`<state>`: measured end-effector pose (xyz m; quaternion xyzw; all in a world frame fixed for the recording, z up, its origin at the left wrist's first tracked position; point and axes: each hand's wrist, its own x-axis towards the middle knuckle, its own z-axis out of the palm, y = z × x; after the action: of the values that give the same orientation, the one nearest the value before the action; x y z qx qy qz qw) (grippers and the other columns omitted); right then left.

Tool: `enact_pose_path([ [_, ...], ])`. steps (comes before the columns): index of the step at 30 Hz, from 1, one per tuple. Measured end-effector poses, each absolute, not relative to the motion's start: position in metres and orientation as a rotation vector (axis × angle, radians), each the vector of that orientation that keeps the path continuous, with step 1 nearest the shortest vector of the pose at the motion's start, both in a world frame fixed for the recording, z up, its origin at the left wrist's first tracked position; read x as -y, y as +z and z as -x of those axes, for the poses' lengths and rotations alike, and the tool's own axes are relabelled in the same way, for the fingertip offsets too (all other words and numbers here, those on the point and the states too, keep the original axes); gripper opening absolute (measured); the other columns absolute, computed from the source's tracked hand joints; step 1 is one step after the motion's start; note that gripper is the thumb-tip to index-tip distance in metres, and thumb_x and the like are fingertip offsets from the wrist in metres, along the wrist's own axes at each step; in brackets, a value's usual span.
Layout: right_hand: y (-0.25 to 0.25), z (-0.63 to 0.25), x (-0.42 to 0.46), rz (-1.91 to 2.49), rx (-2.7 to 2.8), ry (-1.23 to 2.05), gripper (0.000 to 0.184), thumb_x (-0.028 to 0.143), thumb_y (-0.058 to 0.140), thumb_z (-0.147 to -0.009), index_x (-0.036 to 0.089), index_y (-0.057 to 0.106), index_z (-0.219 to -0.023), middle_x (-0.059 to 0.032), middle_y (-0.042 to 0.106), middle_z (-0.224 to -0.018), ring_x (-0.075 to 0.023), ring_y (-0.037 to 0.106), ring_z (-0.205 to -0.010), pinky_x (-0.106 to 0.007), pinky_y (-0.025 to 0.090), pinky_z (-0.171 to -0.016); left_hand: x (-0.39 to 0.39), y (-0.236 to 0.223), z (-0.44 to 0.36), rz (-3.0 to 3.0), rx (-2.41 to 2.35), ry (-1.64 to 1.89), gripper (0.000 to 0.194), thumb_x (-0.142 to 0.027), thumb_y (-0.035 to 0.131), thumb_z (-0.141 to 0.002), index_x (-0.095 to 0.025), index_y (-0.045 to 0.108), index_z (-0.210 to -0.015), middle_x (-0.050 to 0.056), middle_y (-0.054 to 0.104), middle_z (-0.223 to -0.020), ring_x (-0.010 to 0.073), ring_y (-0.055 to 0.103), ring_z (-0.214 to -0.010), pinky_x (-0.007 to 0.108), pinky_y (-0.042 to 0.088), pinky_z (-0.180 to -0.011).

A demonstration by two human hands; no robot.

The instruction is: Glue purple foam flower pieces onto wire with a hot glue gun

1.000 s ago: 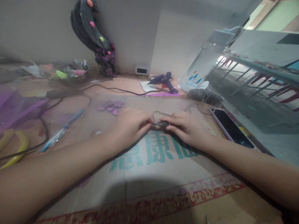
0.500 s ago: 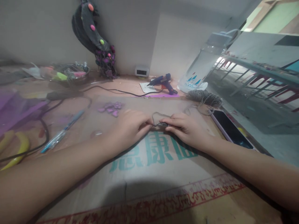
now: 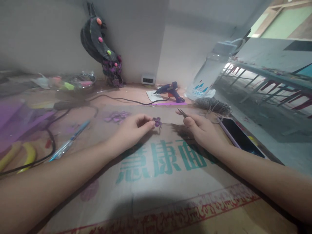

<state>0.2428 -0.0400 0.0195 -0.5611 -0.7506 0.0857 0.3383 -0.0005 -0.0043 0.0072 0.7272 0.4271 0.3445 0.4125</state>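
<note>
Two hands are at work over one desk (image 3: 133,90). The left hand (image 3: 133,128) pinches one small purple flower (image 3: 157,122) between thumb and fingers. The right hand (image 3: 203,130) is closed around one slim pointed tool (image 3: 181,112), its tips angled up and to the left; whether it is scissors or tweezers I cannot tell.

The flower sits at the left thumb's tip, between the hands, well apart from the right one. A short strand hangs below it.

Also counted on the desk: one glue gun (image 3: 169,90), one small clock (image 3: 148,79), one large bottle (image 3: 204,74), one bundle of grey yarn (image 3: 213,105), one phone (image 3: 241,136) and one blue pen (image 3: 70,139). A cluster of purple pieces (image 3: 117,117) lies beyond the left hand, too blurred to count. One dark crescent ornament (image 3: 94,42) is against the wall, with four bright dots on view.

Writing: the bottle reads "CLASSIC", partly blurred, under blue sail shapes. The printed sheet (image 3: 190,188) under the hands bears large green characters, of which 康 and 面 are legible. The clock's digits are too small to read.
</note>
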Motion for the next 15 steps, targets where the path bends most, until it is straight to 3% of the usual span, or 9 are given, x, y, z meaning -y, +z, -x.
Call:
enact_pose_path([
  [4,0.024,-0.249,0.035,1.457,2.086,0.161,0.046,0.030,0.040,-0.097,0.021,0.047,-0.141,-0.0100,0.059,-0.134,-0.0256,0.055,-0.122,-0.045,0.043,-0.103,0.003,0.011,0.000,-1.770,-1.093,0.873,0.023,-0.040,0.055,-0.086,-0.019,0.064,-0.083,0.004,0.073,-0.084,0.0191,0.066,-0.078,0.027,0.048,-0.064],
  [7,0.031,-0.253,0.034,1.469,2.201,0.153,0.051,0.027,0.045,-0.095,0.020,0.041,-0.145,-0.0126,0.057,-0.136,-0.0278,0.054,-0.123,-0.050,0.043,-0.103,0.004,0.012,-0.001,-1.733,-1.077,0.872,0.021,-0.038,0.056,-0.085,-0.018,0.064,-0.082,0.003,0.072,-0.081,0.0173,0.065,-0.070,0.025,0.047,-0.057],
  [15,0.026,-0.222,0.000,1.345,2.376,0.221,0.044,0.019,0.053,-0.089,0.020,0.055,-0.133,-0.0133,0.063,-0.128,-0.0263,0.060,-0.115,-0.048,0.046,-0.099,0.006,0.003,-0.002,-1.749,-0.930,0.864,0.020,-0.035,0.055,-0.087,-0.017,0.063,-0.083,0.004,0.073,-0.081,0.0151,0.065,-0.068,0.025,0.047,-0.060],
])
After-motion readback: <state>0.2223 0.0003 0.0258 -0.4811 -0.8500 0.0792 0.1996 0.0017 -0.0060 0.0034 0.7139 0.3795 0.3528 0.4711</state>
